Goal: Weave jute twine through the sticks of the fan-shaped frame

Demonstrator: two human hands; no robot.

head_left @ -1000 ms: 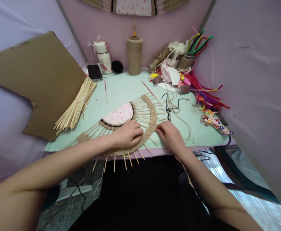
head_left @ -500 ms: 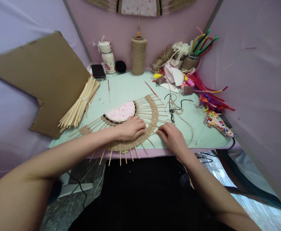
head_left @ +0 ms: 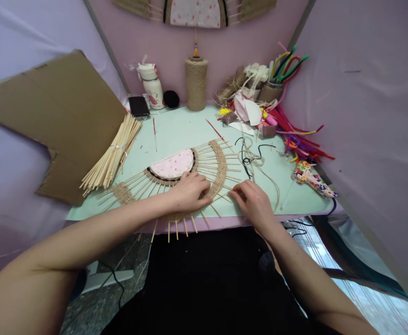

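Observation:
A half-round woven fan (head_left: 220, 163) of thin sticks and tan twine lies at the table's front, its sticks fanning out past the edge. At its centre is a pink spotted cloth half-circle (head_left: 172, 164) with a black braided border. My left hand (head_left: 190, 191) rests over the sticks, fingers curled and thumb at the woven band, covering part of it. Just right of the band, my right hand (head_left: 253, 201) is closed in a pinch at the stick tips. A thin pale strand, seemingly twine, runs from its fingertips toward my left thumb.
A stick bundle (head_left: 113, 153) and cardboard (head_left: 67, 121) stand at left. Behind are a bottle (head_left: 152, 88) and a twine spool (head_left: 196, 86). On the right lie tangled cords (head_left: 250, 158), pipe cleaners (head_left: 294, 125), a patterned glue gun (head_left: 311, 179) and scissors (head_left: 290, 65).
The view has shifted slightly. My left thumb has spread toward the band's outer edge, and its fingers have lifted a little. My right hand stays pinched beside the fan's right side.

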